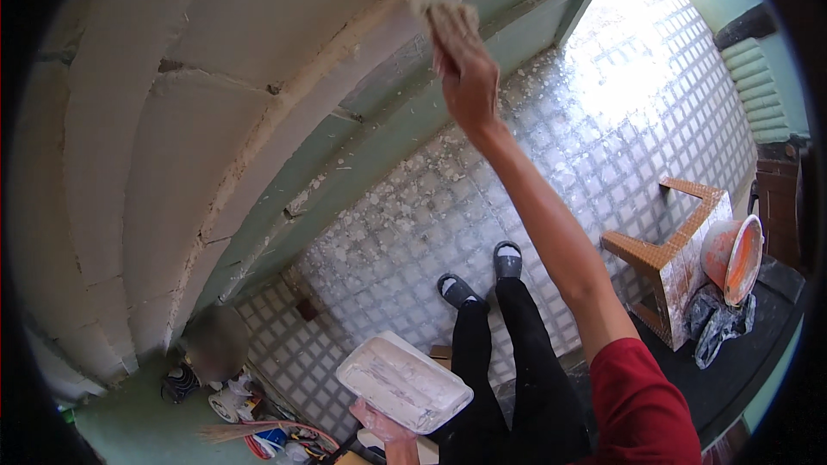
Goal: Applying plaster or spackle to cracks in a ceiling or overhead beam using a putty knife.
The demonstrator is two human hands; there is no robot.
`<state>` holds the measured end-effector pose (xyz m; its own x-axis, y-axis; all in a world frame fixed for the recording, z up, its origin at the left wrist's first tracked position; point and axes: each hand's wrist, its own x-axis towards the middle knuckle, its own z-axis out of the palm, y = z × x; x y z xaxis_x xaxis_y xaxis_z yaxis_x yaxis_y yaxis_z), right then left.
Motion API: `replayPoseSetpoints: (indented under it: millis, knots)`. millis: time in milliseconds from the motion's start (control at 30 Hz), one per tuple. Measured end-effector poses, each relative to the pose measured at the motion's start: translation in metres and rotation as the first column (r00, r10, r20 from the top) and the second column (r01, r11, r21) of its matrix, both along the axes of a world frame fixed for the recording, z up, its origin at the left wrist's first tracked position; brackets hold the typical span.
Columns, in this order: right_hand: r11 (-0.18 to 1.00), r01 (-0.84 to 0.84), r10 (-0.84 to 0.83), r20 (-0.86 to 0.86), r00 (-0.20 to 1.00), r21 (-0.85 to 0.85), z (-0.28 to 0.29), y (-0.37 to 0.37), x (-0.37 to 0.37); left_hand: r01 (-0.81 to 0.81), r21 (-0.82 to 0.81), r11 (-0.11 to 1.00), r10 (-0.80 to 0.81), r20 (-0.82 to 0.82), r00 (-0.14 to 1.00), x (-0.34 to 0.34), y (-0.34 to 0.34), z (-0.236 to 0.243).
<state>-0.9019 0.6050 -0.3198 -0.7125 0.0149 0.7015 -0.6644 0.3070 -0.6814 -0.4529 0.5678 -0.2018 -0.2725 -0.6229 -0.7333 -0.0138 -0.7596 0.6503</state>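
My right hand (465, 65) reaches up to the joint between pale wall blocks (202, 129). Its fingers are closed around a pale, yellowish thing pressed to the joint; its kind is blurred and mostly hidden. Smeared filler runs along this joint, beside the hand. Low down, my left hand (383, 422) grips a white rectangular plastic tub (405, 381) from beneath and the side. A whitish paste coats the tub's inside.
Crumbs litter the tiled floor (413, 215) around my sandals. At right, a tipped patterned stool (680, 258), an orange-stained bucket (732, 260) and a plastic bag (719, 319) lie by a black surface (775, 293). Clutter and a broom (241, 430) stand lower left, near a blurred round shape (215, 344).
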Motion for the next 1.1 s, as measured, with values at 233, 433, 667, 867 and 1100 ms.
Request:
replayPoseSetpoints:
  millis: [233, 433, 667, 867, 1100]
  knots:
    - [0.973, -0.205, 0.197, 0.077, 0.977, 0.111, -0.026, -0.028, 0.023, 0.060, -0.006, 0.998, -0.060, 0.029, 0.998, 0.007, -0.003, -0.007]
    - [0.982, -0.119, 0.158, 0.296, 0.942, -0.145, 0.006, -0.002, 0.013, 0.020, -0.006, 1.000, -0.020, 0.019, 1.000, 0.015, -0.004, -0.008]
    - [0.998, -0.064, 0.067, 0.126, 0.990, -0.027, -0.004, -0.050, 0.030, 0.048, -0.001, 0.999, -0.048, 0.034, 0.998, 0.012, -0.001, -0.008]
    - [0.931, -0.079, 0.126, -0.109, 0.986, 0.356, -0.029, -0.018, 0.019, 0.035, -0.004, 0.999, -0.035, 0.030, 0.999, 0.018, -0.005, -0.008]
    - [0.826, 0.099, 0.096, -0.311, 0.946, 0.555, -0.021, 0.002, -0.030, 0.013, -0.001, 1.000, -0.013, 0.038, 0.999, 0.014, 0.000, -0.009]
